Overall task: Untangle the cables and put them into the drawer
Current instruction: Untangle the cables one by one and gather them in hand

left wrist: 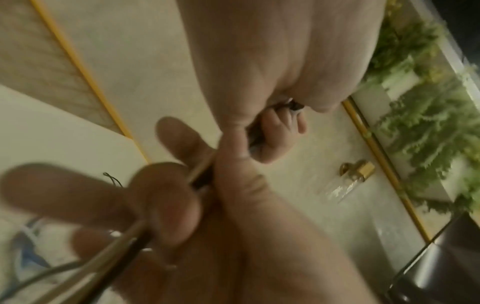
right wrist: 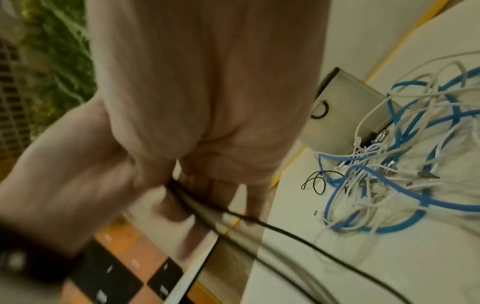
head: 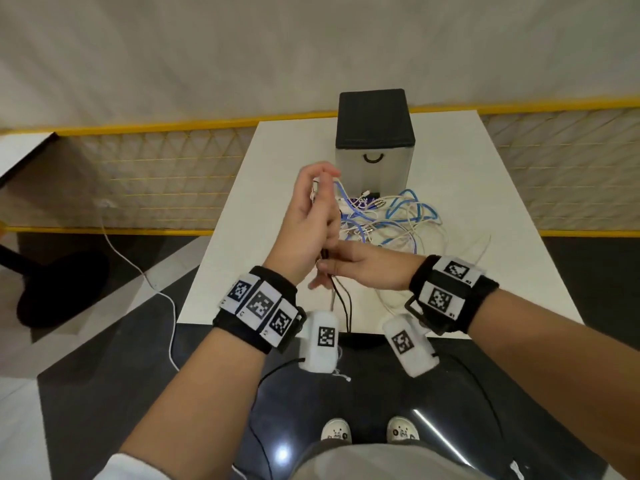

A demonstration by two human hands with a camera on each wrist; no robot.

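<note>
Both of my wrists sit closest to the lens, and just past them my right hand (head: 360, 268) crosses in front of me, thumb and fingers pinched on a thin black cable (head: 341, 299) and a pale cable (head: 333, 295) beside it. From that pinch the two strands hang down toward me over the near edge of the white table (head: 519, 244), their long axis roughly vertical in the head view. Above the right hand, my left hand (head: 308, 216) stands upright, fingers curled round the same strands; the left wrist view shows them running through its closed fingers (left wrist: 166, 205). Beyond and to the right of both hands lies the tangle of blue and white cables (head: 398, 220), spread flat on the table with loops pointing every way. Behind that pile, farthest from the hands, stands the small drawer unit (head: 375, 147), its black ring handle (head: 373, 157) facing me; I cannot tell whether the drawer is open.
</note>
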